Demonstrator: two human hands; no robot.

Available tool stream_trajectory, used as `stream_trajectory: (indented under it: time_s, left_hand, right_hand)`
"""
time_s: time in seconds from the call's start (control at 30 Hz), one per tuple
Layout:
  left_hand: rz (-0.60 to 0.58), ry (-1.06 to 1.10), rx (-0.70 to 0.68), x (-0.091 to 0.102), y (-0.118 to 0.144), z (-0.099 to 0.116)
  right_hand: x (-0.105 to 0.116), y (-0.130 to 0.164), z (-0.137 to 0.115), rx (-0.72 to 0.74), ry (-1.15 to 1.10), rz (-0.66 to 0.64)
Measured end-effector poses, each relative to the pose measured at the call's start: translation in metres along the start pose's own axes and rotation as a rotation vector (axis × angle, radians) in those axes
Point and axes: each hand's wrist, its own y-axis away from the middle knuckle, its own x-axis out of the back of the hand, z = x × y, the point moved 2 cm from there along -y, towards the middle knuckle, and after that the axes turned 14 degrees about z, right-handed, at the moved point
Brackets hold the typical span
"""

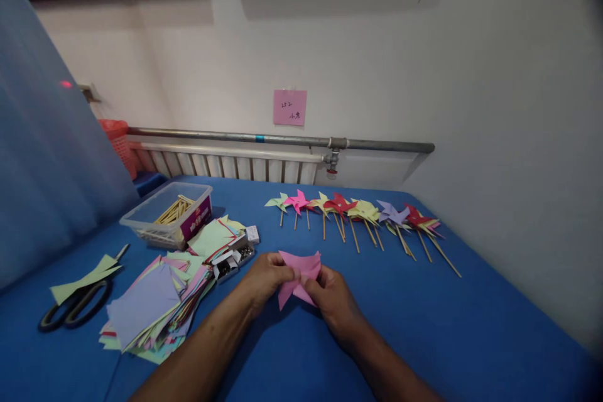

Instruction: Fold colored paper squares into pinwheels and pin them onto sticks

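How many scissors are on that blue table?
1: the black-handled scissors lie at the table's left edge, partly under green paper scraps. Others may be hidden under paper.

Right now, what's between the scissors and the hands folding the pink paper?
In the head view, a messy stack of coloured paper squares lies between the scissors and the left hand, which with the right hand holds the pink paper.

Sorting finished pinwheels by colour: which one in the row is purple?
The purple pinwheel, second from the row's right end, between a yellow pinwheel and a red pinwheel.
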Motion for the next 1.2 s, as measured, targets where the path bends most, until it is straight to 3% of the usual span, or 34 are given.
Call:
stream_trajectory:
  time_s: [0.17, 0.33, 0.4, 0.9, 1.2]
  left_hand:
    - [0.192, -0.016, -0.176, 0.014, -0.003, 0.014]
    - [-0.085, -0.353, -0.251, 0.022, -0.002, 0.019]
    - [-0.141, -0.462, -0.256, 0.023, 0.0, 0.018]
    - [-0.176, -0.593, -0.241, 0.019, 0.004, 0.013]
    - [-0.216, -0.483, -0.194, 0.016, 0.006, 0.012]
  right_hand:
    - [0.002, 0.002, 0.0, 0.011, 0.072, -0.004]
    - [0.001, 0.005, -0.008, 0.077, 0.145, -0.079]
    - [0.001, 0.007, -0.013, 0.113, 0.174, -0.107]
    - [0.002, 0.011, -0.017, 0.178, 0.293, -0.137]
    - [0.003, 0.008, -0.017, 0.118, 0.195, -0.129]
